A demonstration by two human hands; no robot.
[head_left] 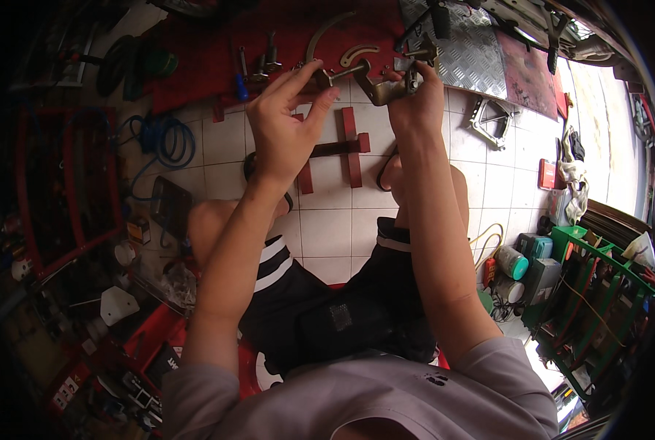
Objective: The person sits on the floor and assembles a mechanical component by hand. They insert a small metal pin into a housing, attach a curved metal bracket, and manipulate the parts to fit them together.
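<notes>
Clearly the bronze-coloured metal bracket (pixel 377 86) is held up in the air above the white tiled floor (pixel 327 227), over the red metal frame (pixel 336 149) that lies between the person's knees. The right hand (pixel 413 99) has its grip clamped on the bracket's right end; the left hand (pixel 287 121) pinches together on a bolt-like pin (pixel 340 73) at its left end. Since the part seems heavy and is borne mostly by one hand, a slip could drop it onto the frame or a knee, and the small pin could fall and roll in among the loose tools (pixel 258 66) on the red mat (pixel 217 51) beyond. How the pin meets the bracket is hidden behind the left fingers, and the curved metal strips (pixel 346 51) above blur together. The cluttered shelves at both edges are too dark and bent to make out.
</notes>
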